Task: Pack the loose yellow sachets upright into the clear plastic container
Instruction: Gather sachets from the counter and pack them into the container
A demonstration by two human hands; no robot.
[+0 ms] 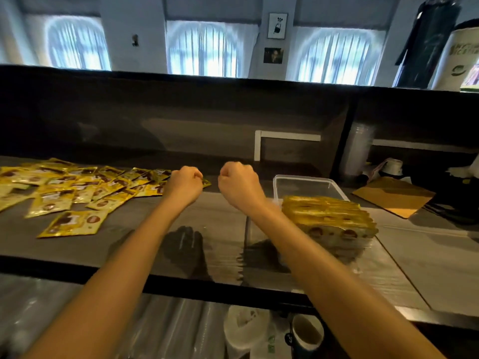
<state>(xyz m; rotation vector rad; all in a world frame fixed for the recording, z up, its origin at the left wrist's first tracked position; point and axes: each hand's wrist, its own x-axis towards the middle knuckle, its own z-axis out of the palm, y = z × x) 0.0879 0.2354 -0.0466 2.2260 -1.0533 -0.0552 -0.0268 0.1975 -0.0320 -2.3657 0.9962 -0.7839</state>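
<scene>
Our left hand (184,183) curls at the edge of the loose sachets (77,193); whether it grips one, we cannot tell. Our right hand (238,183) is a closed fist beside the half-packed container (305,178). Sachet print blurs unreadably.

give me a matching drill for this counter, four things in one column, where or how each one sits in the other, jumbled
Things:
1. loose sachets
2. packed sachets
3. brown board
4. right hand

Places:
a. upright in the clear container
b. fingers curled, between the loose pile and the container
c. spread flat on the left of the counter
d. lying flat, right of the container

Pairs: 1-c, 2-a, 3-d, 4-b
</scene>
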